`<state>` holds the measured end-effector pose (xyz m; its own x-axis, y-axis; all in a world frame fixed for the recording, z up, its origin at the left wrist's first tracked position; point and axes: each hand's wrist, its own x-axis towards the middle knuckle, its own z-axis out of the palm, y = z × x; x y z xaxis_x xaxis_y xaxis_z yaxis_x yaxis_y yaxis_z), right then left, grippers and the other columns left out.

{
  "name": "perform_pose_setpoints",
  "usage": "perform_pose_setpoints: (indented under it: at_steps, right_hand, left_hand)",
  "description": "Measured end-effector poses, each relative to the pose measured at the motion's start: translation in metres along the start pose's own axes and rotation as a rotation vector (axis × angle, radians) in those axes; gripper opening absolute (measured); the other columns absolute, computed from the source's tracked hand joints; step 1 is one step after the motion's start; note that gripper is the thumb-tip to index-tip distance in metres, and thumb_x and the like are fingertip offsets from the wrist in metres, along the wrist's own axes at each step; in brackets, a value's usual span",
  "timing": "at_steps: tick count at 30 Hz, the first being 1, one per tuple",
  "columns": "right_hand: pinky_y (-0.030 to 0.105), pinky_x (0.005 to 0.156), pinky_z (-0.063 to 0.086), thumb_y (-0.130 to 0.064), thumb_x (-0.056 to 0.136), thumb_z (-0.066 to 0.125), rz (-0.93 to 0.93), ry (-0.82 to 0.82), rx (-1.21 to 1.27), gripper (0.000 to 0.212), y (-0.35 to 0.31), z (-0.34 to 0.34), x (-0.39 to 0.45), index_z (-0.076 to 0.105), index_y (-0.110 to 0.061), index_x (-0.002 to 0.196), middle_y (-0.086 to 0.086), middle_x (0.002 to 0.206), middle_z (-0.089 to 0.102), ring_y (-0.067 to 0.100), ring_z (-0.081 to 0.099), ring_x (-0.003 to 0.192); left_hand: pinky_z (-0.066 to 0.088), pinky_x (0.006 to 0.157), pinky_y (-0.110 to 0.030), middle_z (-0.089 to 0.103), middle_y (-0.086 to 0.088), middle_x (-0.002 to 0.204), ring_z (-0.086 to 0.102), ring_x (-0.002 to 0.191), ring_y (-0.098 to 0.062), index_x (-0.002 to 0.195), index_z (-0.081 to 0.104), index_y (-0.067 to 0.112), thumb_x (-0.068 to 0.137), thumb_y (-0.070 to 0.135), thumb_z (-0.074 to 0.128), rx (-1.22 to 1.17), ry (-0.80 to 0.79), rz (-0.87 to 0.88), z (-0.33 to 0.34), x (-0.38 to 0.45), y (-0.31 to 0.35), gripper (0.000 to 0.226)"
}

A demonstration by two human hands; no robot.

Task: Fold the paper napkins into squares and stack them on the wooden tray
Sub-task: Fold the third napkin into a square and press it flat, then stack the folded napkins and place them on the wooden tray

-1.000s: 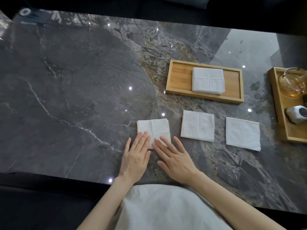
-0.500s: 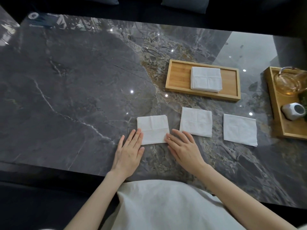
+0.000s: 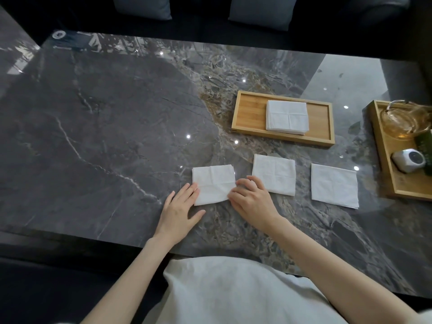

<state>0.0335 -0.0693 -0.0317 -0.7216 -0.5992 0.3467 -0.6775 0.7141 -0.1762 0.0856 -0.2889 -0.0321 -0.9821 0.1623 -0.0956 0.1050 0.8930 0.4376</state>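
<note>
Three white paper napkins lie in a row on the dark marble table. The leftmost napkin is folded and sits between my hands. My left hand lies flat, fingertips touching its left edge. My right hand has curled fingers pinching its right edge. A second napkin lies just right of my right hand, and a third napkin further right. Beyond them stands the wooden tray with a stack of folded napkins on it.
A second wooden tray at the right edge holds a glass teapot, a small white device and a green object. Cushions sit beyond the table's far edge. The table's near edge runs just in front of my body.
My hands slid off the top of the leftmost napkin to its two sides. The right hand's fingers curled onto its right edge. The camera view tilted up slightly.
</note>
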Motion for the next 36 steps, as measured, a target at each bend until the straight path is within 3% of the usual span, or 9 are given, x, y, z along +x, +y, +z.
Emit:
perform_pose_setpoints:
  at_steps: [2,5,9,12,15,21,25,30,36]
  right_hand:
    - [0.032,0.089,0.037,-0.021,0.085,0.053,0.019,-0.038,0.053,0.020,-0.001,-0.008,0.002,0.068,-0.015,0.074,-0.003,0.079,0.072,0.019,0.057,0.093]
    - [0.027,0.086,0.034,-0.024,0.084,0.051,0.116,-0.090,0.175,0.022,-0.004,-0.022,0.006,0.069,-0.015,0.074,-0.004,0.078,0.072,0.019,0.062,0.090]
    - [0.023,0.085,0.034,-0.025,0.084,0.051,0.330,-0.110,0.381,0.023,-0.006,-0.047,0.008,0.070,-0.013,0.077,-0.003,0.079,0.071,0.016,0.060,0.089]
    - [0.023,0.074,0.044,-0.012,0.086,0.057,0.543,-0.113,0.692,0.013,-0.002,-0.073,0.008,0.069,-0.011,0.081,-0.003,0.078,0.066,0.010,0.057,0.079]
    - [0.016,0.062,0.042,-0.007,0.088,0.057,0.699,-0.029,0.935,0.013,0.005,-0.091,0.005,0.067,-0.009,0.079,-0.004,0.073,0.064,0.006,0.056,0.071]
    - [0.028,0.067,0.043,-0.026,0.080,0.067,1.012,0.054,1.366,0.024,0.027,-0.104,-0.015,0.067,-0.003,0.086,0.008,0.082,0.065,0.020,0.059,0.076]
    - [0.023,0.067,0.054,-0.008,0.081,0.067,1.185,0.101,1.341,0.011,0.040,-0.101,-0.026,0.071,-0.011,0.091,0.002,0.089,0.073,0.016,0.068,0.082]
    - [0.024,0.064,0.050,-0.010,0.080,0.068,1.339,0.158,1.197,0.005,0.066,-0.091,-0.026,0.070,-0.013,0.078,0.000,0.078,0.071,0.013,0.065,0.072]
    - [0.025,0.061,0.046,-0.017,0.079,0.070,1.374,0.126,0.973,0.010,0.088,-0.068,-0.022,0.067,-0.013,0.071,0.004,0.076,0.068,0.014,0.061,0.070]
  left_hand:
    - [0.025,0.107,-0.042,0.050,-0.003,0.135,0.031,0.129,-0.012,0.120,0.058,0.012,0.075,0.046,0.053,-0.145,0.054,-0.015,-0.004,0.004,0.000,0.056]
    - [0.043,0.096,-0.045,0.068,-0.010,0.110,0.045,0.117,-0.015,0.091,0.072,0.008,0.068,0.010,0.076,-0.263,0.183,0.001,-0.013,0.011,0.008,0.023]
    - [0.047,0.088,-0.020,0.072,-0.002,0.099,0.059,0.100,-0.004,0.084,0.073,0.014,0.074,0.008,0.072,-0.457,0.263,-0.095,-0.033,0.019,0.028,0.013]
    - [0.047,0.074,-0.021,0.072,0.014,0.083,0.063,0.079,-0.008,0.078,0.069,0.028,0.078,0.022,0.069,-0.679,0.174,-0.183,-0.051,0.028,0.046,0.006]
    - [0.045,0.063,-0.011,0.067,0.015,0.066,0.059,0.067,0.001,0.074,0.064,0.023,0.081,0.013,0.065,-0.927,0.084,-0.191,-0.061,0.041,0.072,0.012]
    - [0.046,0.047,-0.016,0.067,0.009,0.057,0.058,0.052,-0.004,0.076,0.061,0.014,0.085,0.010,0.058,-1.190,-0.041,-0.337,-0.042,0.069,0.107,0.010]
    - [0.048,0.045,-0.019,0.066,0.001,0.068,0.062,0.053,-0.006,0.082,0.063,0.013,0.085,0.017,0.059,-1.248,-0.102,-0.470,-0.025,0.089,0.126,0.006]
    - [0.051,0.048,-0.020,0.071,-0.002,0.074,0.067,0.059,-0.009,0.084,0.066,0.009,0.079,0.017,0.066,-1.208,-0.201,-0.529,-0.006,0.112,0.135,0.010]
    - [0.056,0.051,-0.028,0.068,-0.004,0.068,0.067,0.062,-0.016,0.072,0.064,0.008,0.079,0.007,0.067,-0.991,-0.129,-0.534,0.014,0.132,0.134,0.007]
